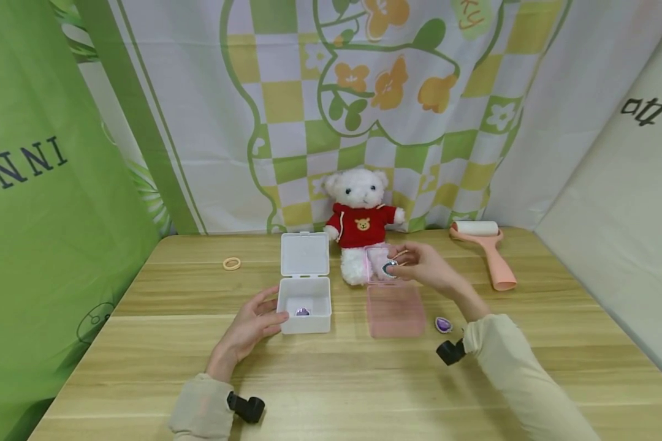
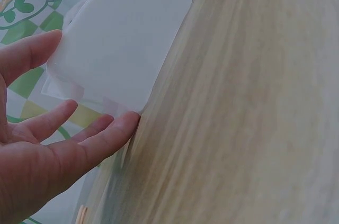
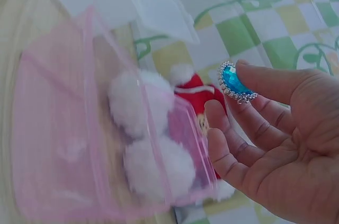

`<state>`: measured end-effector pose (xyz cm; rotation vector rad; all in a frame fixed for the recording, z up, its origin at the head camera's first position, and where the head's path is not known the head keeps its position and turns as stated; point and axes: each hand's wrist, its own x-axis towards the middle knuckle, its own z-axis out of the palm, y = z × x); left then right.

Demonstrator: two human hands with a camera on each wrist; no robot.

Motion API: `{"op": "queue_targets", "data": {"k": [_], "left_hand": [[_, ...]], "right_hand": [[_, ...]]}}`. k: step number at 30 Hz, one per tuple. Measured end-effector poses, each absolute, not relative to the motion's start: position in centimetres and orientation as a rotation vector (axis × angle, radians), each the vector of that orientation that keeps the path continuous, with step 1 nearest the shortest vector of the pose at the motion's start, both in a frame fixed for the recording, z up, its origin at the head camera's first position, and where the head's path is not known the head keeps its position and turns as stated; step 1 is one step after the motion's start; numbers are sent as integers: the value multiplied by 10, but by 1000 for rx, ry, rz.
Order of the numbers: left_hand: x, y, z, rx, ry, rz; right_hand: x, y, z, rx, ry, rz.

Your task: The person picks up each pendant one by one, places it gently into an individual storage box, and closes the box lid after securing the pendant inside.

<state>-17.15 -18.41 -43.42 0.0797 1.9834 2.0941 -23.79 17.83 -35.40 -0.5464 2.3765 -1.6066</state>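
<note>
My left hand point(image 1: 254, 321) rests against the left side of an open white lidded box point(image 1: 304, 323). In the left wrist view its fingers point(image 2: 119, 128) lie loosely extended at the box's edge, with the thumb near the rim. A purple gem point(image 1: 302, 312) lies inside that box. My right hand point(image 1: 422, 266) pinches a blue gem with a silver beaded rim point(image 3: 233, 81) between thumb and fingertips. It hovers above an open translucent pink box point(image 1: 395, 313), in front of the raised pink lid. Right of the pink box lies another purple gem point(image 1: 443, 324), teardrop-shaped.
A white teddy bear point(image 1: 360, 202) in a red hoodie sits behind the boxes, against the patterned curtain point(image 1: 287, 110). A pink-handled lint roller point(image 1: 491, 254) lies at the back right. On the left of the wooden table point(image 1: 331, 392) lies a small tan ring point(image 1: 232, 264).
</note>
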Motion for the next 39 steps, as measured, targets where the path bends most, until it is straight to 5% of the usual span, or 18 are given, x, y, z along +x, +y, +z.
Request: {"op": "queue_targets", "data": {"k": [39], "left_hand": [[-173,-181,-434,72,1997,2059]], "right_hand": [[-239,45,-374,-687,2308,-1533]]}}
